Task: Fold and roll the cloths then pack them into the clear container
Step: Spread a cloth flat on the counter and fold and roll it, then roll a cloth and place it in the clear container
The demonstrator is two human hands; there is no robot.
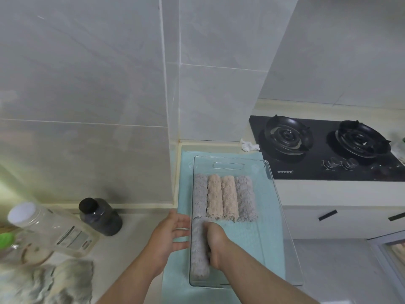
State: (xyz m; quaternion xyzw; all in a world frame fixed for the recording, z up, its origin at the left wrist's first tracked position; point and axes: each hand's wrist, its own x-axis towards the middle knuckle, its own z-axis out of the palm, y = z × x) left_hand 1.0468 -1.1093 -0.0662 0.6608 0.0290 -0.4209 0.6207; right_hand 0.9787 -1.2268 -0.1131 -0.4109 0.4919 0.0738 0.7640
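Your two forearms enter from the bottom edge, both bare with no sleeve in sight up to where the frame cuts them off. Your left hand (173, 234) wears no glove, ring or watch. Your right hand (215, 242) is likewise bare at the wrist, with no band or bracelet showing on either arm.

Clear container (276, 207) glossy smooth plastic; rolled cloths (223, 197) fuzzy matt; hob (324, 172) glossy black; wall tiles (87, 84) smooth.
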